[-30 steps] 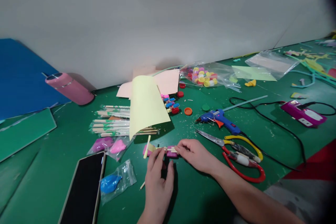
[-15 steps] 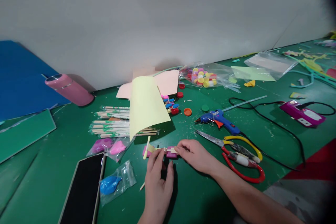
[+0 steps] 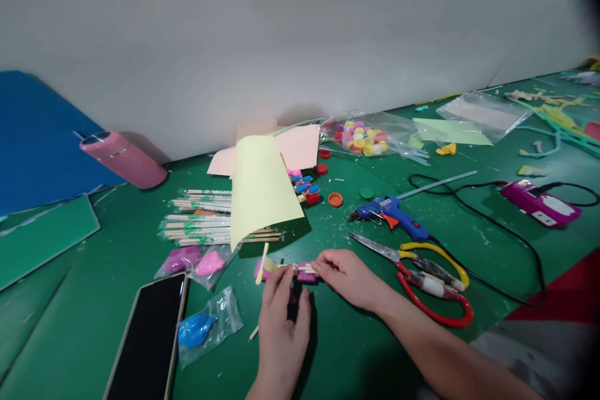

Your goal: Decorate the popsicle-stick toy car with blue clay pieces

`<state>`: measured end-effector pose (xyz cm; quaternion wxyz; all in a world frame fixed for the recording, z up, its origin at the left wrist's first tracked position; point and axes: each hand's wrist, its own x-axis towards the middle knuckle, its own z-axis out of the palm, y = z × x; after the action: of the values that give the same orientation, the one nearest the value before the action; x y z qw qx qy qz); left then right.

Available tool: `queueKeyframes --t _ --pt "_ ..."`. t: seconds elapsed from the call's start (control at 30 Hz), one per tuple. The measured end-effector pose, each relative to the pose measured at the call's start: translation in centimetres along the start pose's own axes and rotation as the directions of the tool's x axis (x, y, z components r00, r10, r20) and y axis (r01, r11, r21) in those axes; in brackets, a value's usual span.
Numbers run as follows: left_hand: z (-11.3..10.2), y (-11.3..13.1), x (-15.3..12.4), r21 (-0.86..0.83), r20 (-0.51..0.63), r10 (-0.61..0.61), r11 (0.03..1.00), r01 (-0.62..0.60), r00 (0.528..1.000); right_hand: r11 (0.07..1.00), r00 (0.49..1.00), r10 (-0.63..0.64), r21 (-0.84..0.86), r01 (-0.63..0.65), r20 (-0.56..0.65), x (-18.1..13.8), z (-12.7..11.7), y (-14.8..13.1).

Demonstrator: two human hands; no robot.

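Note:
A small purple craft piece [image 3: 307, 276] lies on the green table, with short pale wooden sticks [image 3: 307, 269] across its top. My right hand [image 3: 349, 278] comes in from the right, thumb and forefinger pinched at the right end of these sticks. At the left part of the piece, the fingertips of my left hand [image 3: 284, 319] press on it and hide some of it; the thumb stays a little apart, lower down. Just left of those fingers, a pale yellow stick [image 3: 262, 264] slants up beside a pinkish-purple end of the piece.
Scissors [image 3: 412, 275] and a blue glue gun [image 3: 389, 211] lie right, its cord near a purple power strip [image 3: 539, 203]. Behind are yellow paper [image 3: 262, 187], wrapped chopsticks [image 3: 197, 228] and a bag of bottle caps [image 3: 360, 137]. Left: phone [image 3: 147, 337], bagged blue clay [image 3: 197, 330], pink bottle [image 3: 124, 159].

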<state>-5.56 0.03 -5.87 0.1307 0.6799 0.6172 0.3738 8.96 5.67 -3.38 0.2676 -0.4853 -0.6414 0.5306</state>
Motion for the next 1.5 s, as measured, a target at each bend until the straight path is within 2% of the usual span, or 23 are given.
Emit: queueKeyframes --t 0.93,1.5 --pt "0.04 0.02 0.06 -0.004 0.009 -0.02 1.0 0.02 1.0 1.0 1.0 0.006 0.022 -0.007 0.004 0.03 -0.05 -0.08" --pt "-0.16 0.15 0.11 -0.028 0.013 -0.034 0.999 0.035 0.999 0.982 0.996 0.073 0.173 -0.081 0.052 -0.3 -0.34 0.13"
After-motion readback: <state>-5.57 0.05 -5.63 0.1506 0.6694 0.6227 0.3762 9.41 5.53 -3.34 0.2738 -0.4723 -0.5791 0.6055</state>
